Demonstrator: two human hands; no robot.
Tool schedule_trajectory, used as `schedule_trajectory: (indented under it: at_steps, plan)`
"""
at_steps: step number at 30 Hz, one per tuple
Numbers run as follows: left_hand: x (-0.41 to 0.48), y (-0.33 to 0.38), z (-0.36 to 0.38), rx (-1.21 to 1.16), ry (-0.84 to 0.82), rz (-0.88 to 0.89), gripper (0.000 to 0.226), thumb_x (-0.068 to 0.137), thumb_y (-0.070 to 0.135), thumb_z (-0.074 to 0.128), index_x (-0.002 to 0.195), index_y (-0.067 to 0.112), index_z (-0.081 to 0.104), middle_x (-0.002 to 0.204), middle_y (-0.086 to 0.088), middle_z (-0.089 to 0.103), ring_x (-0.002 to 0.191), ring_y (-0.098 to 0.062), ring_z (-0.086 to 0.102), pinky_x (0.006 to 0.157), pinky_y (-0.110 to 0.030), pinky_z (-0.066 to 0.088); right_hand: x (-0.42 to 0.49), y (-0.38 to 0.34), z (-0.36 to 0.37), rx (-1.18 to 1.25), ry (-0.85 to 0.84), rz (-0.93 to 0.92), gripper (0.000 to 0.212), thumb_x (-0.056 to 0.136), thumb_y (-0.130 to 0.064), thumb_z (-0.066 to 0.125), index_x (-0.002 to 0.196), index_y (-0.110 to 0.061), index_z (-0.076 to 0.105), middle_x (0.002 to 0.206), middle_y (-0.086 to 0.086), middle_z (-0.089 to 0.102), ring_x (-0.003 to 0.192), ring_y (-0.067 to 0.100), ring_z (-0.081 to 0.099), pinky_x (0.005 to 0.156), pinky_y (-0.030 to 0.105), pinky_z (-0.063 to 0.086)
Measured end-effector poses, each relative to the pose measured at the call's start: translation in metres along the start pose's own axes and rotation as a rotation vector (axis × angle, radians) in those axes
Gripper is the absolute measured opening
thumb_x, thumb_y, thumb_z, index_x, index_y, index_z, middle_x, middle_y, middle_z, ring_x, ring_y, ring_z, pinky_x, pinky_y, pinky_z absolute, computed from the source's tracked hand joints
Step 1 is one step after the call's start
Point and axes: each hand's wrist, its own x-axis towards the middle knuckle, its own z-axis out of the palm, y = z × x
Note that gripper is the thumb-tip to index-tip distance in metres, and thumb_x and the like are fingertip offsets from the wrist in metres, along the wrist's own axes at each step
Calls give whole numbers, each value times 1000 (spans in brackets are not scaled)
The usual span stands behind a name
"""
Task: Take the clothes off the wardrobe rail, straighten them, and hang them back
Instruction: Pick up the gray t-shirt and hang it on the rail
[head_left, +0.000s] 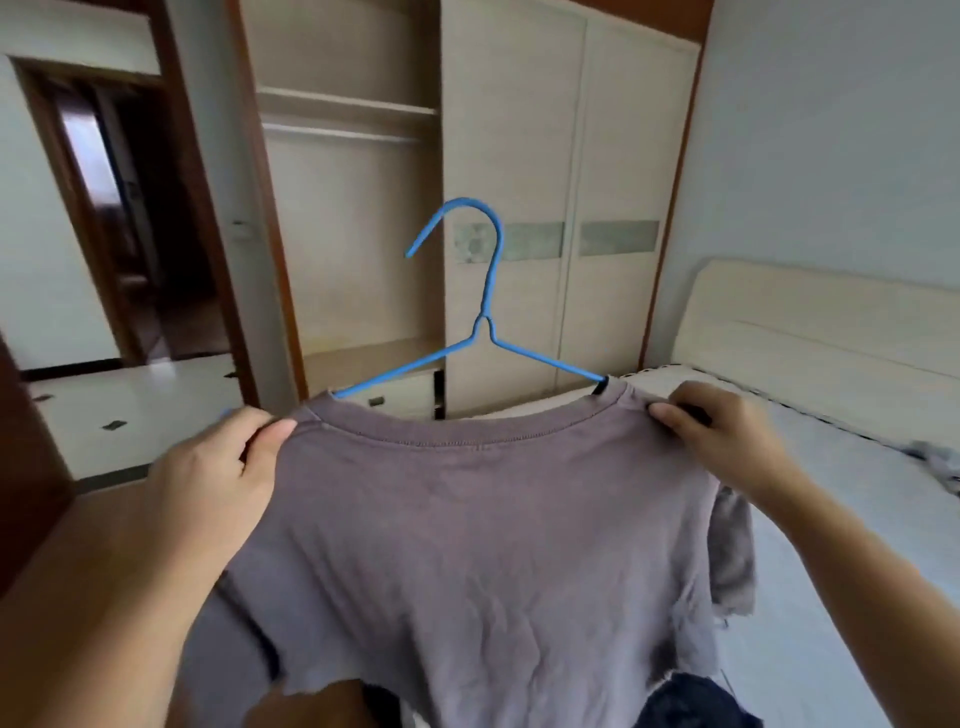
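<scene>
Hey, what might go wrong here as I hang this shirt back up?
The blue hanger sits loosely in the wide neck of the purple-grey shirt, held only by your left hand and right hand pinching the shoulders, so it could slip. The wardrobe rail looks high; reaching may rumple it.

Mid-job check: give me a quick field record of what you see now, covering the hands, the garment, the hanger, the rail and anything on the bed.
left hand: pinching the shirt's left shoulder
right hand: pinching the shirt's right shoulder
shirt: grey-purple T-shirt, held up, wrinkled, on the hanger
hanger: blue wire, hook upright and free, arms inside the neck opening
wardrobe rail: visible in the open bay, nothing hanging on it
bed: on the right, a grey garment lying on it
stage: shirt on the hanger, not yet back on the rail
</scene>
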Motion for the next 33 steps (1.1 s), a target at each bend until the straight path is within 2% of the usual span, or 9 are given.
schedule_trajectory:
  at_steps: [6, 11, 14, 17, 20, 22, 24, 27, 33]
  plan:
    - [-39, -189, -42, 125, -130, -324, 19, 87, 25, 60, 80, 8, 65, 70, -23, 66, 70, -46, 61, 59, -38, 42, 29, -112, 185, 83, -298, -51, 32, 85, -25, 61, 56, -27, 49, 58, -5, 53, 59, 12, 48, 53, 17, 35]
    - [-79, -310, -72, 133, -177, -636, 36, 83, 44, 54, 82, 10, 64, 81, -21, 67, 79, -42, 60, 70, -42, 44, 23, -181, 326, 130, -496, -101, 34, 85, -24, 62, 55, -28, 47, 56, -6, 53, 60, 6, 53, 58, 16, 37]
    - [-78, -355, -77, 113, -196, -744, 27, 81, 46, 53, 80, 19, 60, 84, -18, 66, 84, -40, 59, 77, -44, 47, 28, -206, 384, 166, -574, -69, 33, 84, -21, 64, 54, -25, 50, 56, -6, 54, 56, 5, 51, 58, 10, 39]
    - [-68, -387, -68, 148, -221, -782, 16, 87, 34, 55, 74, 25, 57, 71, -2, 58, 82, -37, 58, 76, -41, 43, 47, -216, 430, 192, -617, -70, 33, 83, -18, 64, 54, -24, 51, 56, -6, 54, 54, 7, 49, 58, 8, 39]
    - [-54, -421, -46, 181, -264, -781, 25, 87, 39, 53, 63, 37, 47, 61, 14, 49, 71, -29, 56, 70, -41, 48, 73, -216, 478, 215, -671, -41, 32, 83, -16, 64, 55, -23, 52, 56, -6, 53, 57, 8, 49, 54, 14, 39]
    - [-40, -452, -24, 192, -305, -775, 23, 85, 43, 52, 63, 37, 47, 61, 13, 51, 68, -25, 56, 67, -40, 48, 95, -211, 520, 232, -712, -15, 29, 83, -17, 64, 57, -21, 55, 57, -5, 55, 59, 10, 51, 54, 17, 35]
    - [-18, -471, -6, 214, -314, -773, 16, 87, 33, 56, 71, 34, 54, 64, 6, 55, 69, -24, 55, 65, -35, 43, 115, -210, 555, 252, -732, 7, 23, 83, -17, 65, 61, -17, 60, 61, -1, 59, 62, 12, 53, 57, 19, 37]
    - [34, -503, 37, 296, -309, -730, 18, 87, 30, 55, 86, 15, 65, 79, -5, 64, 72, -19, 50, 65, -29, 32, 169, -209, 609, 308, -726, 51, 17, 83, -19, 65, 68, -10, 64, 68, 6, 62, 68, 18, 57, 61, 26, 41]
    - [127, -560, 132, 309, -346, -765, 17, 89, 32, 52, 88, 18, 62, 79, 5, 54, 75, -12, 45, 71, -27, 32, 284, -209, 690, 340, -671, 135, 16, 83, -17, 64, 68, -12, 63, 72, 8, 63, 72, 22, 57, 63, 30, 40]
